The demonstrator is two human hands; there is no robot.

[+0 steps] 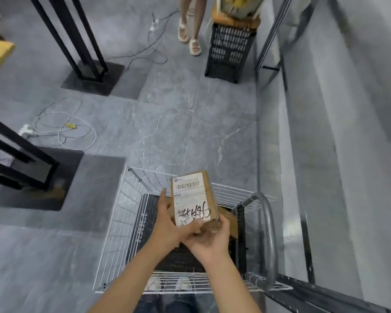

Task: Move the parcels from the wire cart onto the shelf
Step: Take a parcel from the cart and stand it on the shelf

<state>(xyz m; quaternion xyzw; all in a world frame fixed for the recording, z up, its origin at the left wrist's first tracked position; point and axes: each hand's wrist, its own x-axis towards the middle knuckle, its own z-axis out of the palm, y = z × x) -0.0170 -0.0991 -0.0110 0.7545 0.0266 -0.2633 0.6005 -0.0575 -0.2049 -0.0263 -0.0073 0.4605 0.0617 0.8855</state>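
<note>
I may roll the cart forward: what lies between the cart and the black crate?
Only bare grey floor, in the head view, between the cart and the crate; the cables lie farther left.

I see both hands gripping a labelled brown parcel [193, 197] above the wire cart [122, 213], left hand [167, 220] alongside, right hand [210, 239] underneath.
</note>
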